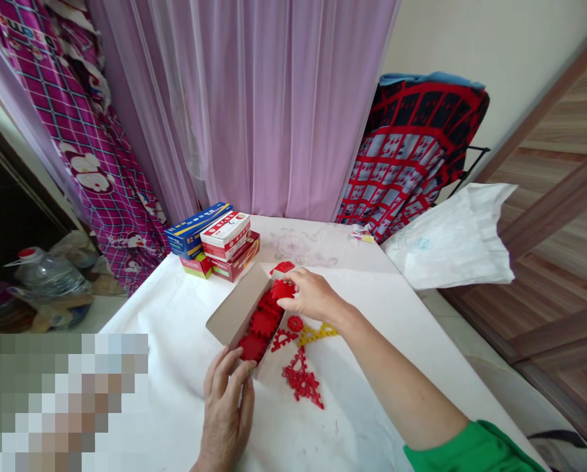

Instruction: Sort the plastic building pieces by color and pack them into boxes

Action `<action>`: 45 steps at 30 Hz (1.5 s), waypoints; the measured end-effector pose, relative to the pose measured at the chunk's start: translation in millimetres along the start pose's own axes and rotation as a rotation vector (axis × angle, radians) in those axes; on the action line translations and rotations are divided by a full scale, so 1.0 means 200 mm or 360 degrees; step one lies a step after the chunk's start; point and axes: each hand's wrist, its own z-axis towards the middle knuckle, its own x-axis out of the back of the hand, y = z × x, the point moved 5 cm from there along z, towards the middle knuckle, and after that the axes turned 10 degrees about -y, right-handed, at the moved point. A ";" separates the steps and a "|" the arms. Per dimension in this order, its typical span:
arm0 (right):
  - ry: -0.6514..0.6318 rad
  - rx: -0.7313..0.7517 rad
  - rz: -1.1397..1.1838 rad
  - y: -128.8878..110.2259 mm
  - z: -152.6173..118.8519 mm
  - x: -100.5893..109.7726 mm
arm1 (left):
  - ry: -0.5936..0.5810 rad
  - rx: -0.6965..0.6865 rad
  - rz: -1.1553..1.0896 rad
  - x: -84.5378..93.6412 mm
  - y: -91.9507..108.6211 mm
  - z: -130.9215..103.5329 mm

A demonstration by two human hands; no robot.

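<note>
A long cardboard box lies on the table with its grey-lined lid flap folded out to the left. Red toothed plastic pieces fill it in a row. My left hand holds the box's near end, fingertips on the rim. At the far end, my right hand pinches a red gear-shaped piece between thumb and fingers. Just right of the box lie a small red gear, a red toothed triangle, a yellow toothed piece and a cluster of red toothed pieces. Another red piece shows beyond the box.
Several small boxes are stacked at the table's back left. A white bag stands by the right edge, with a crumpled wrapper near the back. Purple curtains hang behind the white-covered table. A pixelated patch hides the lower left.
</note>
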 end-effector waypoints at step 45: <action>-0.0168 0.0109 -0.0002 -0.26 -0.13 -0.18 | 0.0034 0.0077 -0.0078 0.01 0.01 0.00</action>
